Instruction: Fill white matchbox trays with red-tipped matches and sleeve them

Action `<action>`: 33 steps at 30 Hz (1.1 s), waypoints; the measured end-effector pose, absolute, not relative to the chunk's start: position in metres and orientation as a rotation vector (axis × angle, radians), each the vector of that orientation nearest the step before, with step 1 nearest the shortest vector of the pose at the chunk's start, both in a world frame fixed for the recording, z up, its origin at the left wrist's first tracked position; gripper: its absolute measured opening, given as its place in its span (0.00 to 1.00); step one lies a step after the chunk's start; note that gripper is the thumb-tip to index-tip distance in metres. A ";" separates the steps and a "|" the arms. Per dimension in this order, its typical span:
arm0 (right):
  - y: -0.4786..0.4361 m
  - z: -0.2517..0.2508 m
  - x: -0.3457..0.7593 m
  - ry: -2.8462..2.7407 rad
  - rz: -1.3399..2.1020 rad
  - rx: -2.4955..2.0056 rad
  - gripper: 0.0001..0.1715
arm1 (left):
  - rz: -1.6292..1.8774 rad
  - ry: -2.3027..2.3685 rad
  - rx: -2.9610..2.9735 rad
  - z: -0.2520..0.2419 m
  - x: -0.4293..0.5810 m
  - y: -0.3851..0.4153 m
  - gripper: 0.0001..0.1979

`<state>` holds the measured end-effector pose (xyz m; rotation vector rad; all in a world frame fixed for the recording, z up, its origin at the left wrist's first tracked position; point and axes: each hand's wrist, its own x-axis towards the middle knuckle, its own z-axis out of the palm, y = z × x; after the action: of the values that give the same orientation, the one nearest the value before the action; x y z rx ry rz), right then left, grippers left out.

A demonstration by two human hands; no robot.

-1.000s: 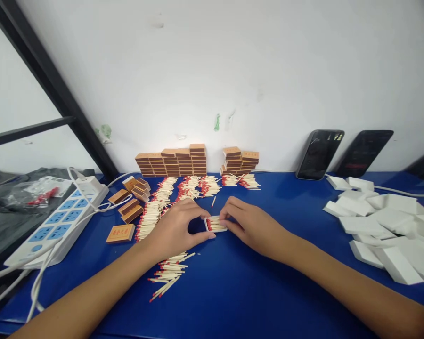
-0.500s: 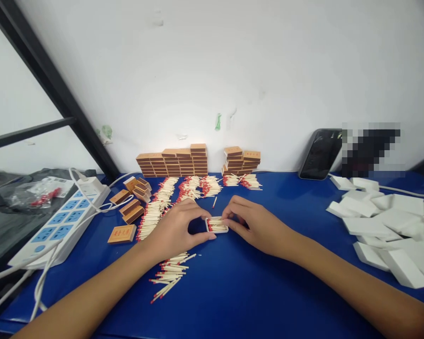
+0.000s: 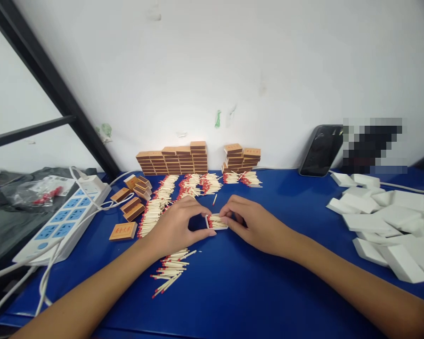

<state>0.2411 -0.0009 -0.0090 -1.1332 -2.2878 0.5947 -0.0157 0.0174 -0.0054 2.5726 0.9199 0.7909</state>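
Note:
A small white matchbox tray (image 3: 220,228) rests on the blue tabletop, with red-tipped matches (image 3: 215,220) lying lengthwise in it. My left hand (image 3: 176,223) grips the tray's left end between thumb and fingers. At the other end, my right hand (image 3: 254,223) is closed in a pinch on the matches in the tray; its fingertips hide that end. One loose match (image 3: 215,199) lies just behind the tray. Long heaps of matches (image 3: 151,216) run beside and partly behind my left hand, and a smaller heap (image 3: 171,270) lies in front of it.
Stacked matchboxes (image 3: 173,162) stand against the wall, with a shorter stack (image 3: 242,157) to their right. Loose matchbox sleeves (image 3: 123,230) lie at left near a power strip (image 3: 61,221) and white cables. A phone (image 3: 320,150) leans at back right. White trays (image 3: 385,219) are piled at right.
My right fingertips have shifted very slightly left over the matches in the tray. The camera view has moved a little; both hands otherwise stay at the tray.

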 end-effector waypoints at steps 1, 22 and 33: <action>-0.001 -0.010 0.241 -2.284 0.589 -1.138 0.09 | 0.788 0.918 2.573 -0.006 -0.016 0.018 0.18; 0.001 -0.010 0.241 -2.220 0.630 -1.133 0.08 | 0.770 0.915 2.599 -0.006 -0.015 0.016 0.18; -0.005 -0.003 0.239 -2.271 0.564 -1.009 0.10 | 0.743 0.929 2.575 -0.003 -0.014 0.014 0.17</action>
<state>0.2387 -0.0050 -0.0034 -1.0091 -2.2712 0.5636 -0.0138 0.0135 -0.0028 2.5753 0.9289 0.7428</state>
